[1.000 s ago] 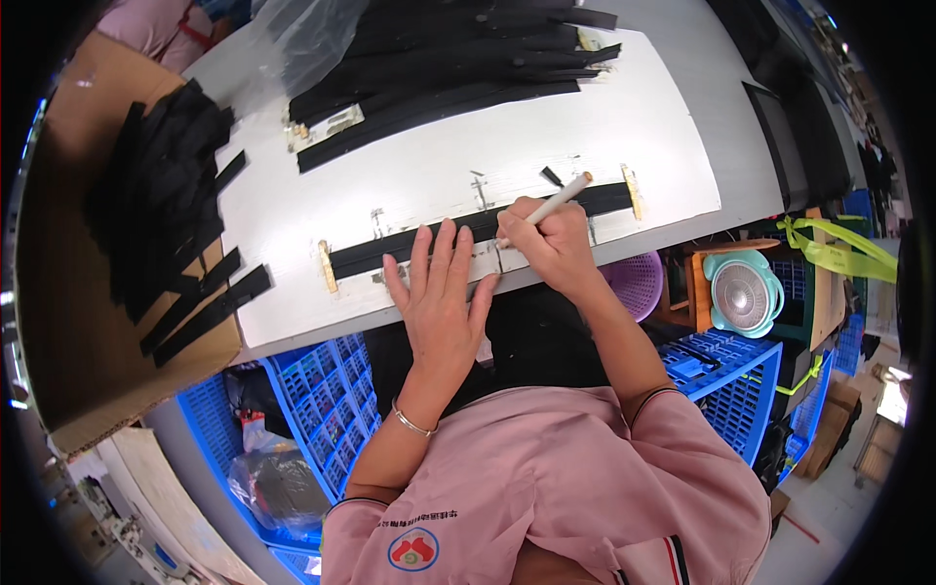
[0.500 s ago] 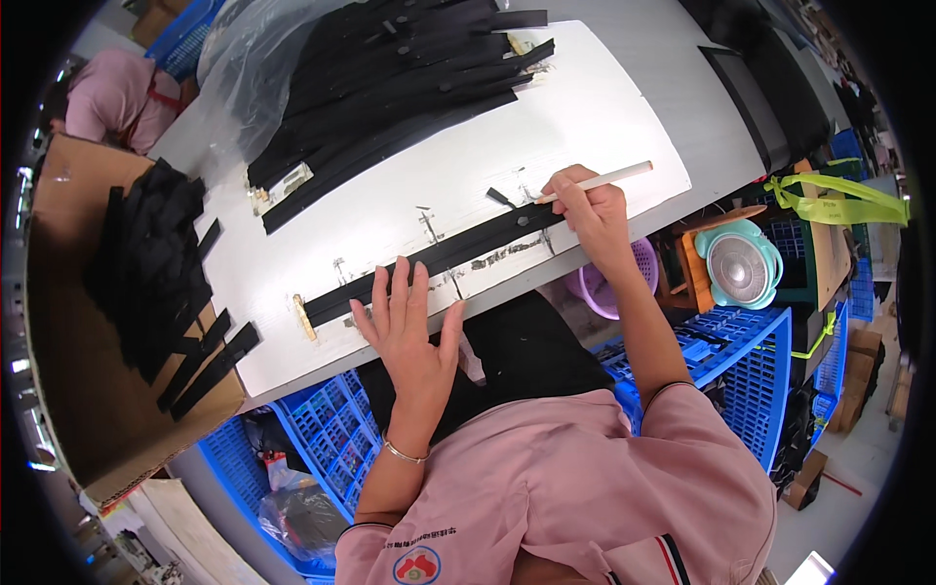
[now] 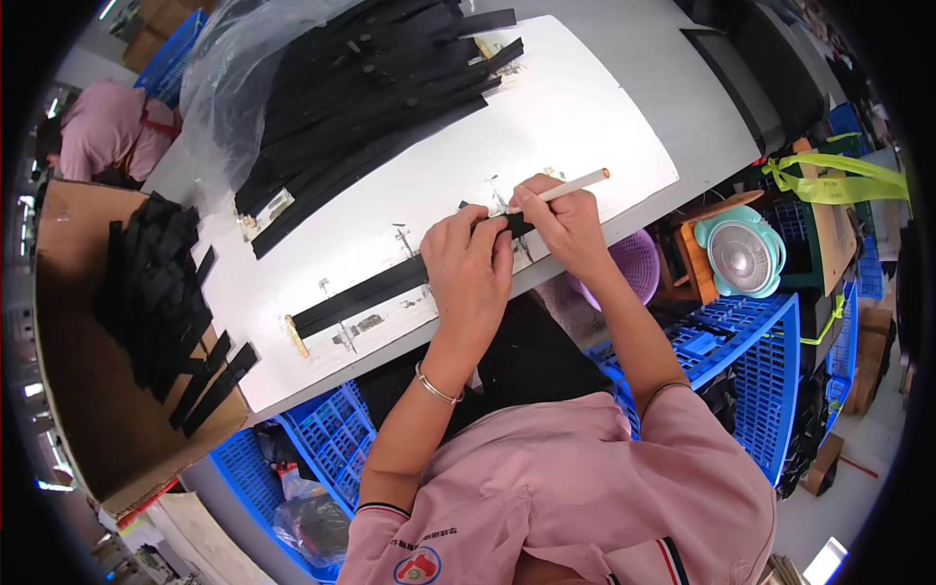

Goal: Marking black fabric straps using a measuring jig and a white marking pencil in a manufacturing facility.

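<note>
A long black fabric strip (image 3: pixel 366 298) lies slantwise on the white board (image 3: pixel 585 107), which has short dark marks on it. My right hand (image 3: pixel 565 226) grips a white pen (image 3: pixel 583 182), its tip down at the far edge of the strip's right part. Close beside it, my left hand (image 3: pixel 470 273) rests over the strip with bent fingers drawn together. Its fingertips are next to a small black piece, which is mostly covered, so I cannot tell what they pinch. A pile of black strips (image 3: pixel 361 107) lies at the back of the board.
At left stands a cardboard box (image 3: pixel 68 322) with black strips. Clear plastic film (image 3: pixel 219 107) lies beside the pile. Blue crates (image 3: pixel 746 361), a purple basket (image 3: pixel 634 268) and a teal-rimmed round fan-like object (image 3: pixel 741 253) stand below the table's edge. Another person (image 3: pixel 112 132) bends at far left.
My left hand has moved right and away from me along the strip, and its spread fingers have drawn together. My right hand still grips the pen near the strip's right end.
</note>
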### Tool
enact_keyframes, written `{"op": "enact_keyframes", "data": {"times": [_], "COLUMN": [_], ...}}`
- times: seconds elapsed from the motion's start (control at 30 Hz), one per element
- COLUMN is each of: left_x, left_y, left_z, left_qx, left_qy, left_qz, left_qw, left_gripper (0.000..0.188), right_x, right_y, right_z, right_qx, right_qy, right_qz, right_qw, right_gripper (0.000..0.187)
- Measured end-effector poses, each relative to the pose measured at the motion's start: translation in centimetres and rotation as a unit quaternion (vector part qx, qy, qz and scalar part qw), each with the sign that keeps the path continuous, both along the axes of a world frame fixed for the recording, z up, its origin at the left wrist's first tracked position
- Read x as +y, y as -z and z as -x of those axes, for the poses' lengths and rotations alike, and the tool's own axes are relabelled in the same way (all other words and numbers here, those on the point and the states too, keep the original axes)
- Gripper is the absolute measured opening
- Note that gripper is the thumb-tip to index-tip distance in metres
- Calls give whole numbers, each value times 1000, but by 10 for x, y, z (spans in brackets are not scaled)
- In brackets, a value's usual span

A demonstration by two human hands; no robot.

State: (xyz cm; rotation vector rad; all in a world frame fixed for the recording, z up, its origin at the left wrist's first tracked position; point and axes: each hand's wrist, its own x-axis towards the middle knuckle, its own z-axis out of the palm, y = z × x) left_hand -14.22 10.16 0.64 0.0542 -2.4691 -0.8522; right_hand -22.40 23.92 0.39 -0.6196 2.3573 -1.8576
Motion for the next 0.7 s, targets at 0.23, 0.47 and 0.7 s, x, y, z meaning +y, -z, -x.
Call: {"op": "enact_keyframes", "data": {"times": [0.23,0.47,0.7], "left_x": [1,4,-5], "left_y": [0,2,6], "left_z": [-1,0,-1], "left_qx": [-9,-3,12], "left_qy": [-2,-3,-14], "left_qz": [-4,-6,-2], "left_qw": [1000,1000,1000], "left_gripper": [16,16,19], "right_x": [-2,10,0], "right_y": [0,3,6], "right_z": [-2,-1,6], "right_qx": [64,-7,102], "right_qy": [-13,-29,-57], "right_qz": [-55,-4,-68], "right_qw": [996,1000,991], "right_gripper": [19,20,25]}}
